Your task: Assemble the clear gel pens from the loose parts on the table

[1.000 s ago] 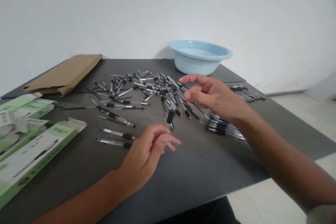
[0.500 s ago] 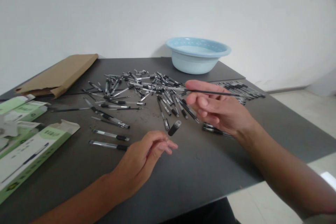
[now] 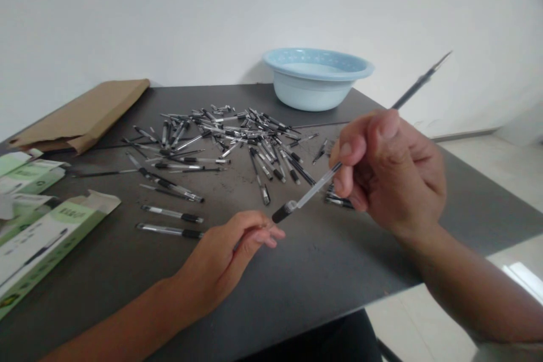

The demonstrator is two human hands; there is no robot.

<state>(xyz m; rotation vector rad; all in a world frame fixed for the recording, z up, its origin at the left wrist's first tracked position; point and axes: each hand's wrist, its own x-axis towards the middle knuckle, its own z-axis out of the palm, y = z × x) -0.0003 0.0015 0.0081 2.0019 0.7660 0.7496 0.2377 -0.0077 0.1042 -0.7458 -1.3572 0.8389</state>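
Note:
My left hand [image 3: 237, 254] is closed around a pen barrel [image 3: 283, 212]; only its black grip and clear open end show past the fingers. My right hand [image 3: 390, 172] pinches a pen refill [image 3: 316, 188] between thumb and fingers. The refill slants, its metal point up to the right and its clear tail down to the left. That tail meets the barrel's open end; whether it is inside, I cannot tell. Beyond the hands lies a loose heap of pens and pen parts [image 3: 237, 130]. Two pens [image 3: 169, 214] lie side by side left of my left hand.
A light blue basin [image 3: 314, 87] stands at the back of the dark table [image 3: 322, 294]. At the back left is a brown paper envelope [image 3: 85, 110], with green and white pen boxes [image 3: 55, 249] in front. More pens [image 3: 337, 198] lie partly behind my right hand.
The refill has swung from nearly level to a slant, its point now up to the right. Its tail has come down to the barrel's end as my right hand turned. My left hand has hardly moved.

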